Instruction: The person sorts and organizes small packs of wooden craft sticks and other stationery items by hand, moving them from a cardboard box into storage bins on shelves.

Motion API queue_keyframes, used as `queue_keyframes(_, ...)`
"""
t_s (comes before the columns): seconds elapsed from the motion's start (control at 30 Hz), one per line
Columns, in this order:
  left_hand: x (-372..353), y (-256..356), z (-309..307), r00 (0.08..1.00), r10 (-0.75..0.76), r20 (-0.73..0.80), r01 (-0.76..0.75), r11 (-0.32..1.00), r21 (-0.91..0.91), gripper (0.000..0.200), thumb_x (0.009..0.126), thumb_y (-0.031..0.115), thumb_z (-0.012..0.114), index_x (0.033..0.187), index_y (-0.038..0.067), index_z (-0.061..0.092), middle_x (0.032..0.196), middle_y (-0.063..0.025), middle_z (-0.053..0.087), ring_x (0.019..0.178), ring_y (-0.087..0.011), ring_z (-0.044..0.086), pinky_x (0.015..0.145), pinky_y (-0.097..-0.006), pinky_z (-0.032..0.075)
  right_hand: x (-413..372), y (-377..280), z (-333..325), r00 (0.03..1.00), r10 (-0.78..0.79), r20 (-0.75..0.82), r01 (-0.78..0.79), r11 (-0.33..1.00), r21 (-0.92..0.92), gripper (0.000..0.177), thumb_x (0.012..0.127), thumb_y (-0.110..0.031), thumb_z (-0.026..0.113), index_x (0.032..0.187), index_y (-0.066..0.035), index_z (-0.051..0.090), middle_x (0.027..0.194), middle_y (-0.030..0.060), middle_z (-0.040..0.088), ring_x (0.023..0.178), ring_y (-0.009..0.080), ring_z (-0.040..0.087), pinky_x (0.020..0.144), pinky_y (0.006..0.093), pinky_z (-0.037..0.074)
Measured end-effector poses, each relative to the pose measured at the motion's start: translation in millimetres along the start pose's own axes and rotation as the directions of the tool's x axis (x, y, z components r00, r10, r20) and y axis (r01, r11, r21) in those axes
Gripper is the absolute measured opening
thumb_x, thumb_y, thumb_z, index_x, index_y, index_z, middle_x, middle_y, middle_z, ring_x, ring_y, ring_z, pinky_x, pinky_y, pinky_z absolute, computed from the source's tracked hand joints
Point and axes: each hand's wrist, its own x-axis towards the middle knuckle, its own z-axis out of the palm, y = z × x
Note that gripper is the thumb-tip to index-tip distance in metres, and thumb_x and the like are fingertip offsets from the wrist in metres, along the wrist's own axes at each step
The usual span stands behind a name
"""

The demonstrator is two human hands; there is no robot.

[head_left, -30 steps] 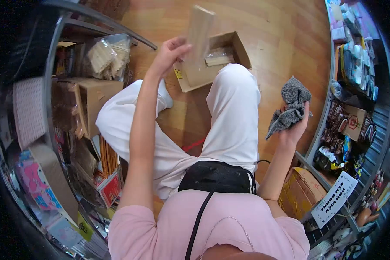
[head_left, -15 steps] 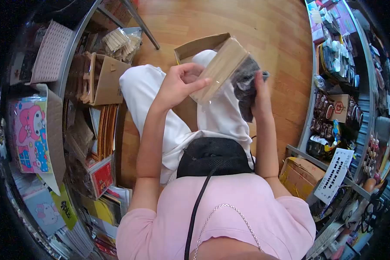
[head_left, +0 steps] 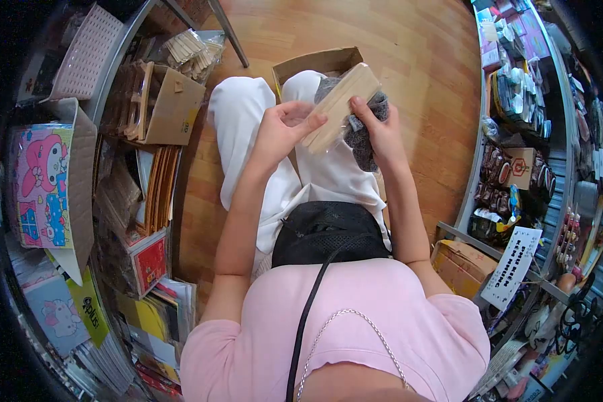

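Observation:
Over my knees, a clear plastic packet of flat wooden sticks (head_left: 338,104) is tilted up to the right. My left hand (head_left: 285,130) grips its lower left side between thumb and fingers. My right hand (head_left: 382,130) is closed on a dark grey cloth (head_left: 363,149), bunched in the palm and hanging below it. The right thumb presses the cloth near the packet's right edge. Behind the packet, an open cardboard box (head_left: 308,63) stands on the floor, partly hidden by my knee and the packet.
At left, a metal shelf holds a cardboard box of wooden pieces (head_left: 171,107), bagged sticks (head_left: 193,50), frames and a pink cartoon box (head_left: 43,184). The right shelf (head_left: 472,174) carries packaged goods and a white sign (head_left: 511,268). A taped carton (head_left: 463,264) sits beside it.
My right hand has moved left and closer to the packet, bringing the grey cloth against its right side. The packet stays in my left hand, and the view has shifted slightly.

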Motion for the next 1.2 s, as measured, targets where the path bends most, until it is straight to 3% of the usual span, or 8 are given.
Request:
queue_keyframes(0.23, -7.0, -18.3, 5.4, 0.998, -0.064, 0.024, 0.067, 0.858, -0.509, 0.043, 0.083, 0.026, 0.064, 0.114, -0.001, 0.054, 0.093, -0.0059, 0.063, 0.081, -0.0110, 0.061, 0.068, -0.0230, 0.048, 6.2, 7.6, -8.4, 0.995, 0.059, -0.083, -0.057, 0.998, 0.027, 0.030, 0.083, -0.026, 0.064, 0.097, 0.000, 0.058, 0.081, 0.0045, 0.061, 0.069, 0.0103, 0.057, 0.061, 0.0256, 0.047)
queue_keyframes(0.33, -6.4, -40.8, 19.7, 0.990, -0.140, 0.003, 0.126, 0.880, -0.457, 0.043, 0.088, 0.023, 0.057, 0.117, -0.007, 0.047, 0.110, -0.0122, 0.057, 0.096, -0.0168, 0.058, 0.077, -0.0302, 0.050, 6.8, 18.8, -2.7, 0.989, 0.124, -0.079, -0.124, 0.992, 0.004, 0.035, 0.084, -0.026, 0.064, 0.104, 0.001, 0.055, 0.090, 0.0060, 0.061, 0.081, 0.0120, 0.056, 0.072, 0.0272, 0.046)
queue_keyframes(0.5, 6.4, -59.5, 22.5, 0.985, -0.135, -0.110, 0.050, 0.825, -0.564, 0.037, 0.089, 0.020, 0.055, 0.110, -0.009, 0.051, 0.103, -0.0131, 0.060, 0.089, -0.0188, 0.061, 0.080, -0.0326, 0.052, 22.4, 29.5, -27.6, 0.922, -0.146, -0.359, 0.122, 0.989, -0.088, 0.055, 0.093, -0.049, 0.032, 0.119, -0.001, 0.041, 0.105, 0.0120, 0.054, 0.090, 0.0178, 0.054, 0.079, 0.0284, 0.044)
queue_keyframes(0.6, 11.1, -71.0, 23.6, 0.984, -0.131, -0.124, 0.053, 0.867, -0.495, 0.032, 0.088, 0.018, 0.056, 0.105, -0.008, 0.055, 0.096, -0.0117, 0.062, 0.081, -0.0166, 0.061, 0.076, -0.0305, 0.052, 17.2, 12.3, -21.4, 0.868, -0.300, -0.395, 0.253, 0.953, -0.169, 0.045, 0.094, -0.041, 0.037, 0.116, -0.003, 0.041, 0.101, 0.0119, 0.054, 0.088, 0.0176, 0.054, 0.078, 0.0288, 0.044)
queue_keyframes(0.7, 17.5, -83.4, 26.6, 0.979, -0.090, -0.184, 0.005, 0.907, -0.421, 0.026, 0.088, 0.017, 0.055, 0.100, -0.006, 0.059, 0.089, -0.0085, 0.062, 0.072, -0.0119, 0.059, 0.066, -0.0256, 0.049, 19.5, 37.1, -10.9, 0.927, -0.367, -0.079, 0.284, 0.823, -0.492, 0.020, 0.086, -0.018, 0.053, 0.099, -0.004, 0.056, 0.097, 0.0137, 0.056, 0.093, 0.0252, 0.054, 0.085, 0.0342, 0.041)
queue_keyframes(0.8, 21.7, -99.2, 32.6, 0.951, -0.013, -0.308, -0.111, 0.919, -0.379, 0.024, 0.091, 0.020, 0.051, 0.095, -0.003, 0.059, 0.081, -0.0050, 0.060, 0.063, -0.0083, 0.052, 0.058, -0.0228, 0.043, 6.0, 54.1, 25.3, 0.806, -0.443, 0.392, 0.570, 0.402, -0.717, 0.039, 0.060, -0.007, 0.065, 0.098, -0.015, 0.062, 0.095, 0.0121, 0.056, 0.096, 0.0313, 0.052, 0.084, 0.0395, 0.042)
queue_keyframes(1.0, 24.4, -101.5, 33.9, 0.918, 0.003, -0.397, -0.105, 0.966, -0.238, 0.046, 0.096, 0.037, 0.035, 0.093, -0.004, 0.056, 0.072, -0.0052, 0.057, 0.064, -0.0090, 0.051, 0.059, -0.0241, 0.042, 61.2, 63.0, 7.9, 0.796, -0.499, 0.342, 0.515, 0.262, -0.816, 0.030, 0.067, -0.012, 0.065, 0.097, -0.018, 0.064, 0.089, 0.0107, 0.056, 0.085, 0.0306, 0.054, 0.075, 0.0399, 0.044)
queue_keyframes(1.2, 20.4, -88.7, 33.4, 0.919, -0.027, -0.393, -0.102, 0.948, -0.303, 0.055, 0.097, 0.040, 0.030, 0.098, -0.010, 0.054, 0.089, -0.0139, 0.063, 0.081, -0.0153, 0.058, 0.073, -0.0273, 0.045, 48.4, 67.0, 14.5, 0.871, -0.433, 0.230, 0.427, 0.439, -0.791, 0.034, 0.065, -0.010, 0.065, 0.098, -0.015, 0.064, 0.082, 0.0129, 0.054, 0.083, 0.0309, 0.054, 0.073, 0.0401, 0.044)
